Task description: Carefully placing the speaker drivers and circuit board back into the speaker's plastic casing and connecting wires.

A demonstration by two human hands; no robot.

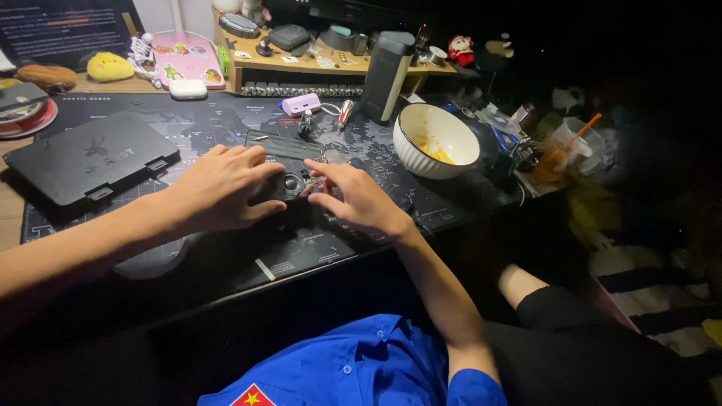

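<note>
Blue shirt (361,368) is closest to the camera. Both hands rest on a small black device (289,183) on the table (226,263): left hand (218,188) lies flat over its left side, right hand (353,197) touches it with bent fingers. Beyond stands a white bowl (436,139); a dark flat case (86,158) lies left.

A small black device with its cover off lies flat on the worktop in front of you.

The black device (289,183) shows a round black part in its middle and thin coloured wires at its right edge; your fingers rest on both its sides, hiding its outline.
</note>
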